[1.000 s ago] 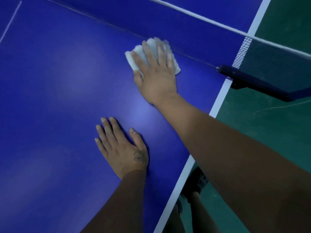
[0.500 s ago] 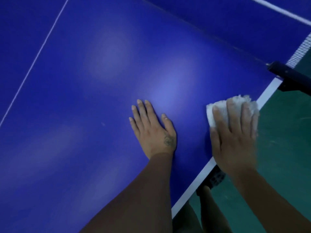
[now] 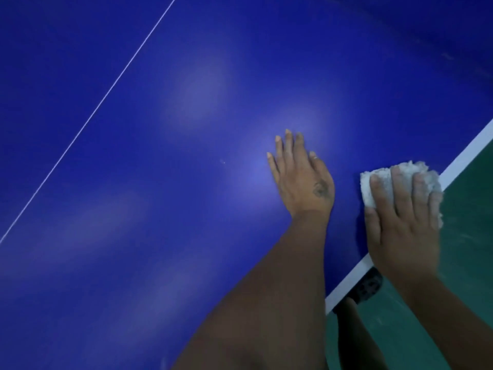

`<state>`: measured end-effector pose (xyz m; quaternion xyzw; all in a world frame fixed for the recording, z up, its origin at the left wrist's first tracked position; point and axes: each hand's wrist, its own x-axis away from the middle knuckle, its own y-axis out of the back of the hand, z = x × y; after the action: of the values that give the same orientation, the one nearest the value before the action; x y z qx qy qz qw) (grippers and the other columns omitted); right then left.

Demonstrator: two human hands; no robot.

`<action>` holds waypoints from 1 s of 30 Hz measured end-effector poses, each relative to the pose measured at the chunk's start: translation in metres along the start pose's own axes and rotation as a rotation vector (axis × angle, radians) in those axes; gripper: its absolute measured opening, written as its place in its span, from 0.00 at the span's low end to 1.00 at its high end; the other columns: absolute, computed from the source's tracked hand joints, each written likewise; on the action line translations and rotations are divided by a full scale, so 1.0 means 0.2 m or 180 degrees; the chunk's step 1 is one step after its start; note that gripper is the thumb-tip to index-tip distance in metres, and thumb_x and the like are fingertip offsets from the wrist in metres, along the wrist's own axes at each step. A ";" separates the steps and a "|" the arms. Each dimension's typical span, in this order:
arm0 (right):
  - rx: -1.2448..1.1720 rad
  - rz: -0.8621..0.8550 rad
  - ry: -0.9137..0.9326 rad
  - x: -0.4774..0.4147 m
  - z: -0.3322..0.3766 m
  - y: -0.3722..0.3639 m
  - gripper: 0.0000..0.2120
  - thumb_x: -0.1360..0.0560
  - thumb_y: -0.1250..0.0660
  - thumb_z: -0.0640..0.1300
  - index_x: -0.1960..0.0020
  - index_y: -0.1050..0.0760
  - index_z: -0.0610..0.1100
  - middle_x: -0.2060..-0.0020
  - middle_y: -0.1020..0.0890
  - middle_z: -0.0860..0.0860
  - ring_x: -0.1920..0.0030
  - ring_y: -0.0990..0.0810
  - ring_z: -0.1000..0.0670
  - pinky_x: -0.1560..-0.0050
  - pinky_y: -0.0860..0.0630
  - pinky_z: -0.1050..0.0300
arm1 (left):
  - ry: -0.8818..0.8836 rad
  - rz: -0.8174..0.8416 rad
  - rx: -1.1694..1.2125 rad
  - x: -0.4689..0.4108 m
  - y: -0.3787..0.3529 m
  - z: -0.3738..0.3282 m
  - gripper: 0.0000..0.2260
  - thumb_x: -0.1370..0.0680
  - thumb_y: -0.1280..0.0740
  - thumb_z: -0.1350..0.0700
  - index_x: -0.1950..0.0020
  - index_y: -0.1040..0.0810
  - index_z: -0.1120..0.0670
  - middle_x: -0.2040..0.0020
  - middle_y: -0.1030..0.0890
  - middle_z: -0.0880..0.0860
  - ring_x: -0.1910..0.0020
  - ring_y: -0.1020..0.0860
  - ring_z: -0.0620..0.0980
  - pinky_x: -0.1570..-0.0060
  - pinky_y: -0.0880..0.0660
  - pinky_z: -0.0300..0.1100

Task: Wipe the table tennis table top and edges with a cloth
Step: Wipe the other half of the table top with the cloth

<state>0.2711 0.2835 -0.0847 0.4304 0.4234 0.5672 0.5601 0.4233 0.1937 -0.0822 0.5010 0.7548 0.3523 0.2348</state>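
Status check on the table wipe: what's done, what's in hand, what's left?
Done: cannot confirm; the blue top shows only glare and one small speck. In hand: the right hand presses the white cloth over the white side edge line, while the left hand rests flat on the top. Left, likely: the stretch toward the thin centre line, and the other edges, out of view.

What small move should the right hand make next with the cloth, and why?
Probably slide the cloth along the white border, toward the body. The right hand presses it flat at the table's side edge, partly overhanging, while the left hand lies flat on the blue top, so an edge stroke seems natural.
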 end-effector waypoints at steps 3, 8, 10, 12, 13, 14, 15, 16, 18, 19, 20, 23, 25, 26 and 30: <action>0.0105 0.0103 0.0117 -0.02 0.07 0.01 0.28 0.12 0.50 0.52 0.13 0.41 0.45 0.14 0.43 0.40 0.13 0.50 0.35 0.15 0.52 0.32 | -0.0080 -0.0262 0.0748 0.04 0.26 0.22 0.19 0.15 0.35 0.59 0.24 0.23 0.60 0.25 0.22 0.56 0.25 0.26 0.53 0.21 0.34 0.42; 0.0136 0.0185 0.0596 -0.23 0.41 -0.06 0.27 0.12 0.50 0.51 0.15 0.38 0.46 0.14 0.42 0.43 0.14 0.48 0.35 0.14 0.50 0.35 | 0.0047 -0.0756 -0.0346 0.33 0.89 1.04 0.16 0.17 0.34 0.58 0.31 0.19 0.63 0.31 0.19 0.61 0.31 0.21 0.61 0.25 0.29 0.52; 0.0132 0.0243 0.0766 -0.34 0.58 -0.11 0.27 0.11 0.52 0.52 0.14 0.41 0.48 0.13 0.43 0.45 0.13 0.49 0.37 0.14 0.52 0.37 | 0.0548 -0.0965 -0.0780 0.50 1.14 1.37 0.18 0.17 0.36 0.55 0.31 0.20 0.64 0.30 0.19 0.64 0.30 0.21 0.65 0.25 0.29 0.57; 0.0119 0.0328 0.0989 -0.45 0.73 -0.17 0.26 0.10 0.54 0.52 0.13 0.43 0.49 0.13 0.45 0.46 0.13 0.52 0.37 0.14 0.55 0.38 | 0.1091 -0.1234 -0.1010 0.71 1.33 1.61 0.23 0.17 0.37 0.51 0.29 0.21 0.66 0.29 0.20 0.66 0.29 0.22 0.68 0.25 0.30 0.61; 0.0086 0.0374 0.1086 -0.50 0.80 -0.20 0.26 0.10 0.54 0.53 0.13 0.44 0.49 0.13 0.45 0.46 0.13 0.52 0.38 0.14 0.56 0.38 | 0.1416 -0.1351 -0.1076 0.83 1.39 1.68 0.26 0.17 0.38 0.49 0.28 0.23 0.67 0.29 0.21 0.67 0.29 0.23 0.69 0.24 0.30 0.63; 0.0053 0.0408 0.1166 -0.54 0.88 -0.22 0.26 0.10 0.54 0.53 0.13 0.44 0.49 0.13 0.46 0.46 0.13 0.53 0.38 0.13 0.57 0.39 | 0.1694 -0.1415 -0.1099 0.94 1.42 1.71 0.29 0.18 0.39 0.47 0.26 0.24 0.67 0.28 0.22 0.68 0.28 0.23 0.69 0.24 0.30 0.64; 0.0030 0.0437 0.1232 -0.57 0.95 -0.23 0.27 0.10 0.55 0.53 0.13 0.44 0.49 0.13 0.46 0.46 0.13 0.53 0.38 0.13 0.58 0.40 | 0.1874 -0.1395 -0.1097 1.06 1.43 1.71 0.31 0.19 0.39 0.46 0.25 0.26 0.68 0.27 0.23 0.69 0.27 0.24 0.70 0.24 0.31 0.66; 0.0015 0.0472 0.1298 -0.59 1.02 -0.25 0.27 0.10 0.56 0.54 0.13 0.44 0.49 0.13 0.45 0.46 0.13 0.52 0.37 0.14 0.58 0.40 | 0.1970 -0.1317 -0.1098 1.16 1.41 1.70 0.31 0.19 0.39 0.47 0.23 0.27 0.69 0.25 0.25 0.70 0.25 0.26 0.71 0.23 0.33 0.68; -0.0001 0.0581 0.1476 -0.58 1.15 -0.28 0.27 0.11 0.57 0.54 0.13 0.44 0.50 0.13 0.45 0.47 0.13 0.52 0.38 0.14 0.58 0.39 | 0.2096 -0.1199 -0.1097 1.30 1.36 1.67 0.31 0.19 0.40 0.51 0.20 0.31 0.67 0.19 0.31 0.68 0.19 0.34 0.70 0.19 0.40 0.69; 0.0008 0.0624 0.1596 -0.54 1.20 -0.29 0.28 0.11 0.57 0.55 0.13 0.44 0.50 0.13 0.45 0.47 0.13 0.52 0.38 0.14 0.57 0.39 | 0.2107 -0.1189 -0.1077 1.33 1.35 1.68 0.30 0.19 0.40 0.52 0.19 0.31 0.66 0.17 0.33 0.66 0.17 0.36 0.68 0.18 0.43 0.67; 0.0020 0.0647 0.1739 -0.48 1.25 -0.31 0.28 0.11 0.57 0.55 0.13 0.44 0.51 0.13 0.44 0.47 0.13 0.51 0.38 0.14 0.57 0.39 | 0.2094 -0.1186 -0.1070 1.35 1.34 1.69 0.30 0.18 0.40 0.53 0.18 0.32 0.65 0.17 0.34 0.65 0.16 0.38 0.67 0.17 0.44 0.66; 0.0068 0.0690 0.2215 -0.20 1.39 -0.38 0.27 0.10 0.55 0.55 0.13 0.42 0.52 0.14 0.42 0.47 0.13 0.49 0.39 0.14 0.55 0.38 | 0.2105 -0.1168 -0.1178 1.37 1.34 1.74 0.28 0.16 0.40 0.53 0.17 0.32 0.63 0.16 0.35 0.63 0.15 0.39 0.64 0.16 0.44 0.64; 0.0108 0.0648 0.2489 0.02 1.48 -0.43 0.25 0.10 0.51 0.53 0.14 0.39 0.51 0.14 0.40 0.47 0.13 0.47 0.38 0.14 0.51 0.37 | 0.2064 -0.1179 -0.1227 1.39 1.33 1.75 0.27 0.15 0.41 0.54 0.17 0.32 0.62 0.15 0.35 0.61 0.15 0.39 0.63 0.16 0.44 0.63; 0.0084 0.0630 0.2637 0.12 1.53 -0.46 0.25 0.10 0.49 0.52 0.14 0.38 0.51 0.14 0.39 0.46 0.14 0.45 0.37 0.15 0.49 0.36 | 0.2036 -0.1192 -0.1234 1.39 1.32 1.76 0.26 0.15 0.41 0.54 0.17 0.32 0.62 0.15 0.35 0.61 0.15 0.39 0.62 0.16 0.44 0.62; -0.0105 0.0780 0.3165 0.53 1.66 -0.54 0.25 0.11 0.45 0.50 0.15 0.37 0.51 0.14 0.39 0.46 0.14 0.45 0.37 0.16 0.45 0.35 | 0.2016 -0.1249 -0.1271 1.41 1.32 1.78 0.25 0.14 0.42 0.55 0.17 0.32 0.60 0.15 0.36 0.58 0.14 0.40 0.60 0.16 0.44 0.62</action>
<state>0.6193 0.3908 -0.0973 0.1461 0.5761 0.7715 0.2272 0.7221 0.6251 -0.1085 0.1595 0.7877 0.5768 0.1463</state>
